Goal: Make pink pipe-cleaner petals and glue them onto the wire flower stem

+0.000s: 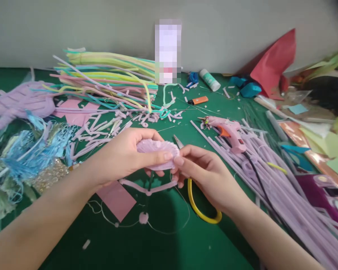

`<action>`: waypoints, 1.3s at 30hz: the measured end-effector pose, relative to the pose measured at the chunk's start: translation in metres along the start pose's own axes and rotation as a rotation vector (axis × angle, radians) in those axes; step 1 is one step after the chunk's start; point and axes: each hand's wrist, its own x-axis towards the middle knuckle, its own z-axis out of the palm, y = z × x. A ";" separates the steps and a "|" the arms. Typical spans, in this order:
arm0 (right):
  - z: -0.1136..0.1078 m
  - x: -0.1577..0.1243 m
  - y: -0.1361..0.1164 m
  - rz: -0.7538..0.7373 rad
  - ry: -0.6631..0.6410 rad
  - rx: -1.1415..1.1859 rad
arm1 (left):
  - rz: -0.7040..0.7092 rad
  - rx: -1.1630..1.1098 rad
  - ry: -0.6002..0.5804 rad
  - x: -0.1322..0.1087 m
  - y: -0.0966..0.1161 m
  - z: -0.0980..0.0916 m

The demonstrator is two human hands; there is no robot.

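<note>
In the middle of the head view, my left hand [129, 153] grips a fuzzy lilac piece [154, 145] that looks made of pipe cleaners, thumb lying across its face. At the piece's right edge, my right hand [202, 168] pinches with thumb and index finger; its other fingers curl underneath. Just below hangs a bent lilac pipe cleaner [148, 192] on a thin dark stem. Scissors with a yellow handle [194, 204] lie partly hidden under my right hand. A pink paper square [116, 200] and a thin thread with a small lilac bead-like bit [143, 218] rest on the green table.
Bundled coloured pipe cleaners [107, 71] and cut scraps lie behind my hands. At right are a pink glue gun [228, 131] with its black cord and long lilac pipe cleaners [273, 187]. An orange lighter [198, 100] sits beyond; blue tassels [30, 146] lie left.
</note>
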 end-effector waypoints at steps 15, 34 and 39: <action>-0.002 -0.003 -0.003 -0.010 0.002 0.030 | 0.041 0.069 0.086 -0.005 0.002 0.008; -0.011 -0.005 -0.007 -0.022 -0.018 -0.034 | 0.038 -0.107 0.063 -0.007 0.002 0.008; -0.009 -0.005 -0.010 -0.013 -0.018 -0.090 | 0.070 -0.047 0.060 -0.008 0.000 0.009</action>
